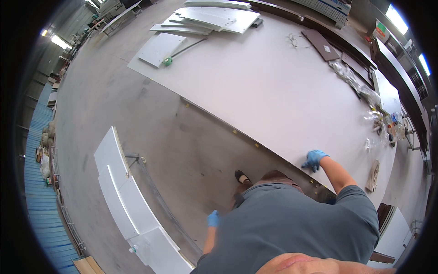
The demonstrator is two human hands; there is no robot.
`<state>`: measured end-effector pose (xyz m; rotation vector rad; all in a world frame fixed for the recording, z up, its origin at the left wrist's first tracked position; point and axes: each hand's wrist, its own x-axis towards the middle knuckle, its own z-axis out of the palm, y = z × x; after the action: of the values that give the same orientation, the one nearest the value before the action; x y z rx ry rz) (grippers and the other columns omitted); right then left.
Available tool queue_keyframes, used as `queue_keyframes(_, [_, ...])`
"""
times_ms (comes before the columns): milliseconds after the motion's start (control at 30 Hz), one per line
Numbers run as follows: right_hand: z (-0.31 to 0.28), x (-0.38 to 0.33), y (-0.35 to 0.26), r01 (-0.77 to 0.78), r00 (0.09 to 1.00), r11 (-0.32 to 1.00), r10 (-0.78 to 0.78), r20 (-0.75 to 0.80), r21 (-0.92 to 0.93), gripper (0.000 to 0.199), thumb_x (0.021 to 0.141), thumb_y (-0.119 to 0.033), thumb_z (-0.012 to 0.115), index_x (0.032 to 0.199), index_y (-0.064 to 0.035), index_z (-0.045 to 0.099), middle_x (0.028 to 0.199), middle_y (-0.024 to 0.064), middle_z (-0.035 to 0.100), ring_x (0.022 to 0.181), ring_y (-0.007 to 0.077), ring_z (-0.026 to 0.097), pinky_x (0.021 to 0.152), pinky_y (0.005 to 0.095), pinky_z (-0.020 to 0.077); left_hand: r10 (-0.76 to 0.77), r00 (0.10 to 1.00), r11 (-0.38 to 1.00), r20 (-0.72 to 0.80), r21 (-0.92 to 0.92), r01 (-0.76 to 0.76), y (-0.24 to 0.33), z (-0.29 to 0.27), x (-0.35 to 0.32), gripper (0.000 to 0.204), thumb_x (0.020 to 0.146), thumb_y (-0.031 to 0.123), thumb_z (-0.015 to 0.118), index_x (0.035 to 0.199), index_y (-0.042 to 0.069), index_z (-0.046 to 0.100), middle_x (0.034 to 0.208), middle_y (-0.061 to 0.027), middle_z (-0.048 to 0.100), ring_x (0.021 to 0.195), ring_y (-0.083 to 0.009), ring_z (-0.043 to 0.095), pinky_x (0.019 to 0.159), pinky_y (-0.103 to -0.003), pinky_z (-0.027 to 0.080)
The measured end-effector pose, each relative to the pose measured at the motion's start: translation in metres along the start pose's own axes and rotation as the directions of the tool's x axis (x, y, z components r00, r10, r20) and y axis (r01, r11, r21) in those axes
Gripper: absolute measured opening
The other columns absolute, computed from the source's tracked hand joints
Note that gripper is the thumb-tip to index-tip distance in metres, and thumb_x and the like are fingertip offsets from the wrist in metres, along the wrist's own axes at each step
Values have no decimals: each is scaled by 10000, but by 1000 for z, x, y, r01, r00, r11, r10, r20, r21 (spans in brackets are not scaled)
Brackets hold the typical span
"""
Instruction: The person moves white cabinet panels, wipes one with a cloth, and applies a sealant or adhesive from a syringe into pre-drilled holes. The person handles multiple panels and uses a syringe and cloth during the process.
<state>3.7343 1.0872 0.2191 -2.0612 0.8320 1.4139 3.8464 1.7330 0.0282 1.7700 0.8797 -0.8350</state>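
Note:
My right hand (pixel 314 160), in a blue glove, rests on the near edge of a large pale worktable (pixel 255 96). Its fingers are apart and nothing shows in them. At my left side, away from the table, hangs my left hand (pixel 213 218), also gloved in blue. It is small and partly cut off by my body, so its fingers cannot be made out. A rolled tan cloth or glove (pixel 372 176) lies on the table to the right of my right hand.
White panels (pixel 210 20) are stacked at the table's far end, by a green tape-like item (pixel 167 61). Brown panels (pixel 320 44), plastic wrap (pixel 349 77) and bottles (pixel 394 121) line the right side. Left, white boards (pixel 130 201) lie on a metal stand.

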Motion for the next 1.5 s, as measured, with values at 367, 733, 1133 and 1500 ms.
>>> queue_keyframes(367, [-3,83,11,-375,854,927,352,382,-16,308,952,-400,743,1126,-160,827,968,112,810,943,268,766,874,469,592,184,977,983,109,-42,-180,349,22,146,451,984,362,684,1321,68,628,1252,-110,688,1138,-293,653,950,-468,513])
queue_keyframes(733, [-241,149,-276,51,955,999,-48,293,-1,507,948,-501,705,914,0,773,885,163,800,896,283,776,865,482,603,208,953,962,218,129,-240,498,16,199,356,976,308,722,1235,65,695,1094,-49,740,931,-187,692,756,-353,551])
queue_keyframes(1133, [-391,183,-547,-6,863,985,-83,-499,-173,615,934,-613,512,1072,-96,813,1131,149,778,1078,330,736,886,444,560,73,986,948,151,296,-116,531,-87,296,379,935,354,731,1081,5,736,924,-59,694,821,-179,614,716,-384,515])
queue_keyframes(1500, [-387,218,-559,-114,857,971,-10,-515,-208,774,957,-735,516,940,-14,798,907,185,787,934,327,764,858,451,585,277,960,942,-50,213,-261,595,-164,367,391,982,376,609,1072,21,747,941,-116,740,862,-240,648,787,-451,516])
